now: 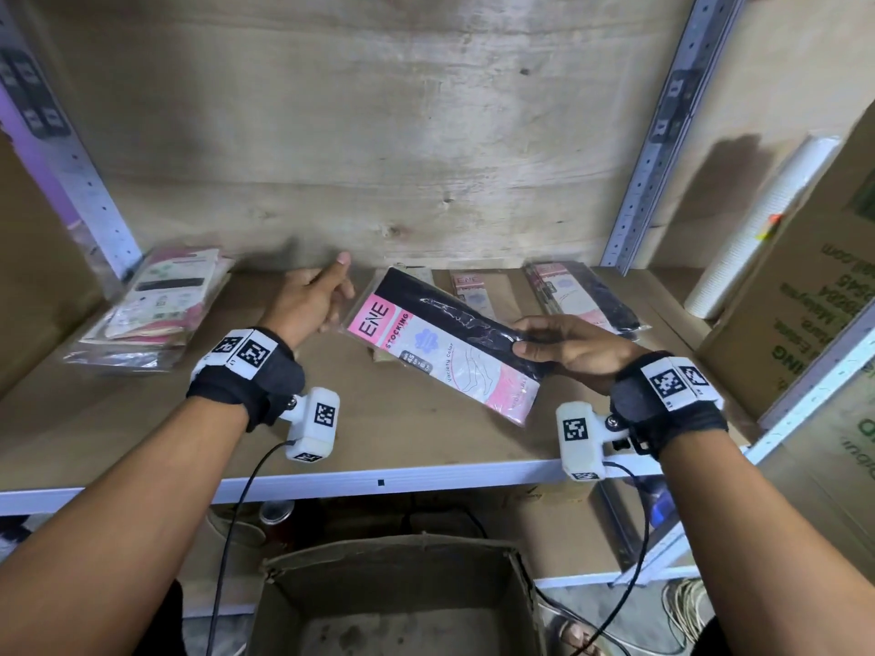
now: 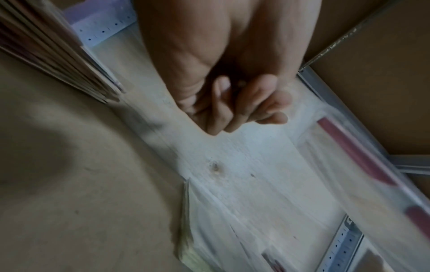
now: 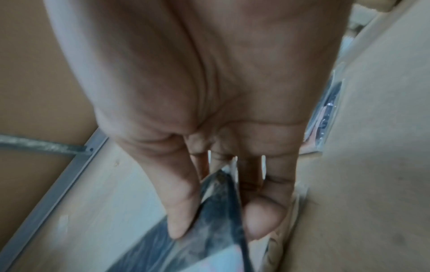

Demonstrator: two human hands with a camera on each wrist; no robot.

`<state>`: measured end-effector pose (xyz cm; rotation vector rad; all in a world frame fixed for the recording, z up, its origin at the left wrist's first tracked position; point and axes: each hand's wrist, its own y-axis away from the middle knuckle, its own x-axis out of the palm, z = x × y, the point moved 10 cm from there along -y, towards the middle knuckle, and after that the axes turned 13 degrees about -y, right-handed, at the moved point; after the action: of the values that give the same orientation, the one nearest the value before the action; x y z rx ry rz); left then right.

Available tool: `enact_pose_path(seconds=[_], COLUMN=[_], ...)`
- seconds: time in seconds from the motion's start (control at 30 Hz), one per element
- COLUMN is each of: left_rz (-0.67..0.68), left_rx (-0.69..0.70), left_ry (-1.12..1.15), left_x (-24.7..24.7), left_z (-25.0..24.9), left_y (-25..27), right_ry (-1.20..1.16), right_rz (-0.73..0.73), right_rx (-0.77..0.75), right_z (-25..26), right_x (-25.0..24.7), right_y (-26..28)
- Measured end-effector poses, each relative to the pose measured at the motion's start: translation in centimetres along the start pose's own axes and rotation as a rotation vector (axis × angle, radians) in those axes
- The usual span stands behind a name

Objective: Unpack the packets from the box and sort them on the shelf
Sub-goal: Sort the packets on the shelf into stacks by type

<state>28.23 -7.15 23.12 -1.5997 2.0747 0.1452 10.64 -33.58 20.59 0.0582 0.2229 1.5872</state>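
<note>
My right hand (image 1: 558,345) grips a stocking packet (image 1: 440,343), black with a pink and white ENE label, held tilted just above the shelf board (image 1: 379,475). In the right wrist view the thumb and fingers pinch the packet's (image 3: 209,239) dark end. My left hand (image 1: 312,300) hovers over the shelf left of that packet, fingers loosely curled, thumb up, holding nothing; the left wrist view shows the same empty hand (image 2: 232,110). The brown cardboard box (image 1: 397,594) stands open on the floor below the shelf, and I see no packets inside it.
A stack of pale and pink packets (image 1: 156,310) lies at the shelf's left. A pink-labelled packet (image 1: 468,286) and a dark stack (image 1: 587,295) lie at the back right. A large carton (image 1: 814,295) and a white roll (image 1: 757,229) stand to the right. Metal uprights (image 1: 663,134) frame the bay.
</note>
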Motion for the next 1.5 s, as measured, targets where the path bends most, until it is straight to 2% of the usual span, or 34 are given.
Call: enact_pose_path(seconds=[0.1, 0.13, 0.2, 0.3, 0.43, 0.63, 0.8, 0.9, 1.03, 1.3, 1.43, 1.5], left_rz=[0.028, 0.067, 0.195, 0.414, 0.544, 0.455, 0.451, 0.455, 0.479, 0.507, 0.488, 0.458], left_rx=[-0.122, -0.155, -0.186, -0.188, -0.135, -0.114, -0.148, -0.178, -0.260, -0.360, -0.334, -0.277], left_ry=[0.232, 0.307, 0.314, 0.229, 0.247, 0.249, 0.268, 0.231, 0.234, 0.193, 0.151, 0.061], left_x=[1.1, 2.0, 5.4, 12.0, 18.9, 23.9, 26.7, 28.0, 29.7, 31.5, 31.4, 31.3], left_z=[-0.2, -0.5, -1.6, -4.4, -8.6, -11.7, -12.1, -11.6, -11.3, -10.7, -10.3, -10.4], left_y=[0.0, 0.1, 0.7, 2.6, 4.0, 2.1, 0.5, 0.0, -0.2, 0.4, 0.5, 0.1], right_ry=[-0.266, -0.371, -0.493, -0.534, -0.512, -0.476, -0.199, -0.147, 0.045, 0.157, 0.160, 0.166], right_rz=[-0.142, -0.208, -0.293, -0.395, -0.467, -0.722, -0.893, -0.922, -0.983, -1.010, -1.002, -0.992], right_rx=[-0.024, -0.043, -0.102, -0.178, -0.251, -0.302, -0.243, -0.180, -0.112, 0.035, 0.064, 0.060], right_z=[-0.7, -0.9, -1.0, -0.9, -0.9, -0.7, -0.7, -1.6, -1.9, -3.9, -4.6, -4.7], right_x=[-2.9, -3.9, -5.7, -7.6, -9.7, -15.4, -19.3, -20.5, -21.7, -22.5, -22.7, -22.7], right_y=[0.4, 0.5, 0.7, 1.0, 1.6, 2.7, 3.0, 2.6, 3.3, 3.7, 3.5, 3.4])
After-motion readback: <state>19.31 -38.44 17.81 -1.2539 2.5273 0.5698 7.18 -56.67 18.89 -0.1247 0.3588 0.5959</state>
